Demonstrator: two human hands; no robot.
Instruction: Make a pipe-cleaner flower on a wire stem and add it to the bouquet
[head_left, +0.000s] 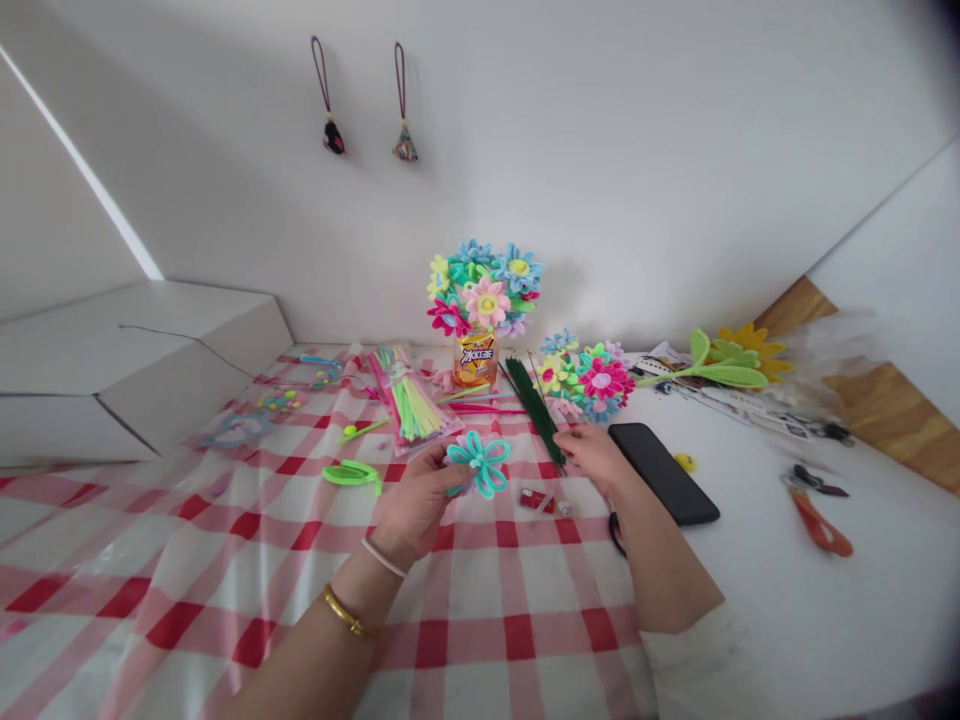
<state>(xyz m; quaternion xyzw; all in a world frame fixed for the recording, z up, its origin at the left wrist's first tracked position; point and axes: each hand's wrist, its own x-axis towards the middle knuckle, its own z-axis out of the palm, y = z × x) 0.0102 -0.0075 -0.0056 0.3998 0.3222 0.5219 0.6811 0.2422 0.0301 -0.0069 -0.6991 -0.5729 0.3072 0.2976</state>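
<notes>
My left hand (420, 500) is closed around a teal pipe-cleaner flower (480, 463), its looped petals facing up, with some pale purple showing behind them. My right hand (592, 452) reaches to the near end of a bundle of dark green floral wires (531, 402). Thumb and forefinger are pinched together on the wires there; how many they grip is hidden. Between the hands lies a small red packet (537, 500). A bright green pipe-cleaner loop (349, 474) rests left of my left hand.
Behind stands a bouquet of pipe-cleaner flowers (486, 290) in an orange drink container (475, 360). A second flower bunch (589, 378) lies to its right. A pack of pipe cleaners (409, 395), a black phone (661, 472) and orange-handled pliers (821, 525) lie around. A white box (135, 360) stands left.
</notes>
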